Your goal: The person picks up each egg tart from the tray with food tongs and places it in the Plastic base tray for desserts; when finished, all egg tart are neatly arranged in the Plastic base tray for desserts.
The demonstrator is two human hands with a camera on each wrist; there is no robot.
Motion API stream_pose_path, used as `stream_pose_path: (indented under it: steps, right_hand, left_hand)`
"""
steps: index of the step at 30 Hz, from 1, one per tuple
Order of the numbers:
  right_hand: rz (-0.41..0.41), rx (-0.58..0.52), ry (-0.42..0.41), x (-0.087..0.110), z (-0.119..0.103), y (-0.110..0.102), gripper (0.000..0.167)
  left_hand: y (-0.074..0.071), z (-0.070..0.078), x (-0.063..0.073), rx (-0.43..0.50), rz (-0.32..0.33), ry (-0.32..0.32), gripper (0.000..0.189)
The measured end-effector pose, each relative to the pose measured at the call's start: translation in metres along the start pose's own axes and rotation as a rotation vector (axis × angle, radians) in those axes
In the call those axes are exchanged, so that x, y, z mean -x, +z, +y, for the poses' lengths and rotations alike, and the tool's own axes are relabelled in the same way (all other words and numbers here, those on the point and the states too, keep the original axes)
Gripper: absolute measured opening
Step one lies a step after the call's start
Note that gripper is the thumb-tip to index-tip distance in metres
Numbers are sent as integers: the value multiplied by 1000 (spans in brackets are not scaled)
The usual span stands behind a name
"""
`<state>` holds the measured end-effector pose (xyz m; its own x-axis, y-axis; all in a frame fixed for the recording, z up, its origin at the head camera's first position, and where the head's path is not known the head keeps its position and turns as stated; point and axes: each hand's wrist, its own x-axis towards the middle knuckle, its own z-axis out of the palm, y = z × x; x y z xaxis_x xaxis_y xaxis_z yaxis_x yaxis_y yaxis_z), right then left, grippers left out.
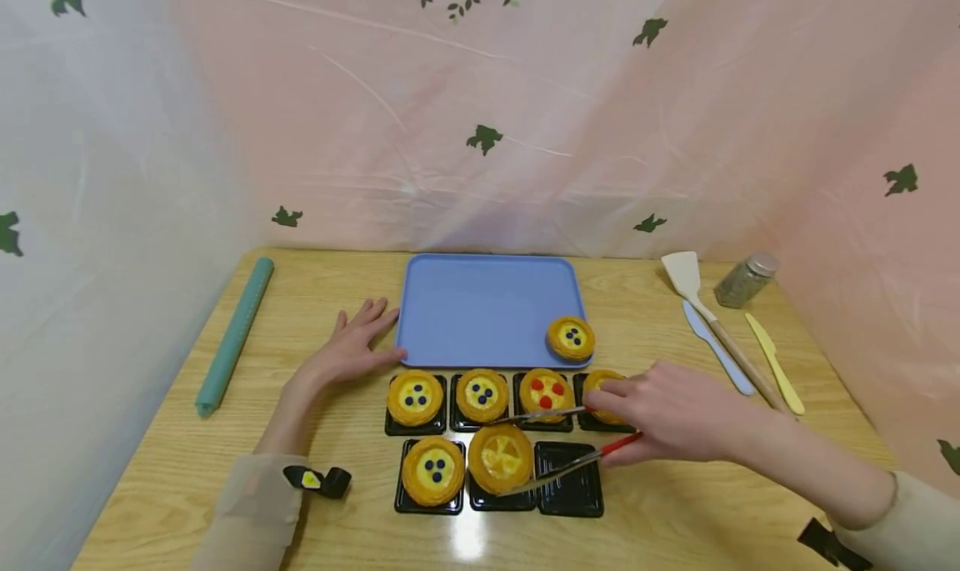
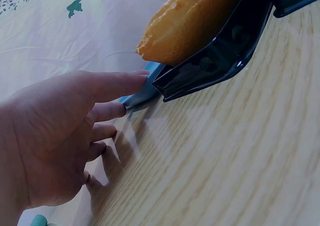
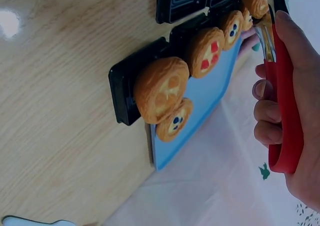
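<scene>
Yellow tart (image 1: pixel 502 458) between tongs (image 3: pixel 287 116) in curled right hand (image 1: pixel 667 413), blueberry tart (image 1: pixel 433 473) alongside, left hand (image 1: pixel 351 346) outstretched at blue tray (image 1: pixel 480 313).

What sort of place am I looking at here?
Perhaps a staged pastry-packing corner rather than a real bakery: several round golden tarts sit in square black plastic trays on a wood-grain table, screened by pale pink sheeting with green prints.

Looks like glossy plastic in the black trays (image 1: pixel 570 499) at lower centre, matt plastic in the blue tray (image 1: pixel 487 308) at mid-frame, rough crust on the tarts (image 1: pixel 433 471), metal with smooth red grips on the tongs (image 3: pixel 289 131), grained wood on the table (image 1: pixel 360 438), creased cloth on the curtain (image 1: pixel 337 96) across the top, and clear glass in the jar (image 1: pixel 741 286).
</scene>
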<state>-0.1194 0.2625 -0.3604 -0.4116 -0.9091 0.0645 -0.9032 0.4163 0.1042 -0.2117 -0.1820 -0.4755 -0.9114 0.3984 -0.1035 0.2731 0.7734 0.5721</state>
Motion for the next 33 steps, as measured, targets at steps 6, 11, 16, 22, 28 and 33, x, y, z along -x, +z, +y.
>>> stream_pose_path:
  steps: [6, 11, 16, 22, 28, 33]
  right_hand:
    - [-32, 4, 1, 1, -2, 6, 46]
    - [-47, 12, -3, 1, -2, 10, 48]
    - [-65, 12, 6, 2, -1, 13, 48]
    - [-86, -9, 17, 2, -1, 17, 46]
    - [-91, -11, 13, 2, -1, 21, 47]
    - [-88, -15, 9, 2, -2, 21, 47]
  left_hand:
    - [0, 0, 0, -1, -3, -6, 81]
    - [0, -1, 0, -9, -1, -3, 80]
    - [0, 0, 0, -5, -7, -3, 81]
    - [-1, 0, -1, 2, -8, -8, 82]
    - [-1, 0, -1, 2, -8, -12, 82]
    - [1, -1, -1, -8, -5, -6, 82]
